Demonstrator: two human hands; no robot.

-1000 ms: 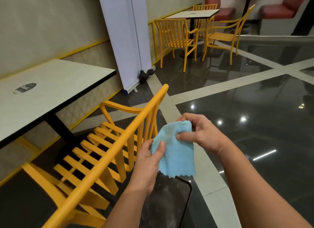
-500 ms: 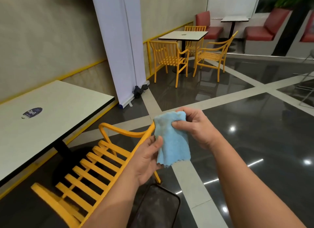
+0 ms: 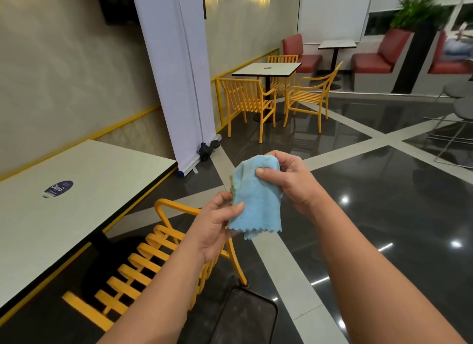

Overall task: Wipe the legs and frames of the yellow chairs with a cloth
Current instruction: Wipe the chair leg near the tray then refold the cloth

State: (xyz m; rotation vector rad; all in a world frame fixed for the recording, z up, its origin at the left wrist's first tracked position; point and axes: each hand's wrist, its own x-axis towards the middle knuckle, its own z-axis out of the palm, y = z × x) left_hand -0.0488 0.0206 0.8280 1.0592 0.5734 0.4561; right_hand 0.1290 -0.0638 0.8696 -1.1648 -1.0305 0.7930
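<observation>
You hold the blue cloth (image 3: 256, 197) up in the air between both hands, above the near yellow chair (image 3: 143, 261) and clear of it. Your right hand (image 3: 286, 179) has its fingers and thumb curled round the bunched top. Your left hand (image 3: 215, 228) pinches the cloth's left edge lower down. The cloth hangs with its long axis roughly upright, gathered end up and zigzag-cut free edge pointing down at the floor. Nothing is being wiped here; you seem to be readying the cloth for a stroke. Nothing shows which frames are already clean, so treat the near chair's legs and the far yellow chairs (image 3: 247, 100) round the far desk (image 3: 266, 69) as work left.
</observation>
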